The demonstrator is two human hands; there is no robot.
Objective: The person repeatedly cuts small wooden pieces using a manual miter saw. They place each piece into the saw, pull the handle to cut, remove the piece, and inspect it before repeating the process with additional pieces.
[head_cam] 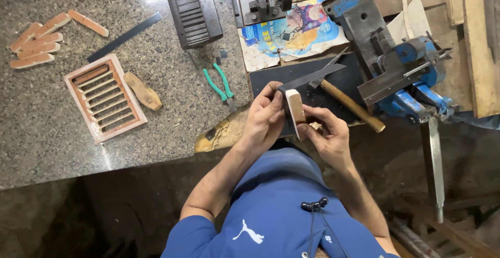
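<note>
A small wooden block [297, 113] with a pale edge is held upright between both hands, just off the table's [52, 133] near edge. The left hand [265, 116] has its grip closed around the block's left side, also pressing a dark flat metal strip [312, 77] against its top. The right hand [328, 133] pinches the block's right side. A wooden-handled hammer [351, 104] lies just beyond. Green pliers [220, 83] and a slatted wooden frame [104, 97] rest further left; a blue vise [401, 70] stands at the right.

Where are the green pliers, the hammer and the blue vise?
green pliers [221, 84]: head view, on the handles.
hammer [350, 104]: head view, middle of the wooden handle.
blue vise [416, 55]: head view, on its blue body.
</note>
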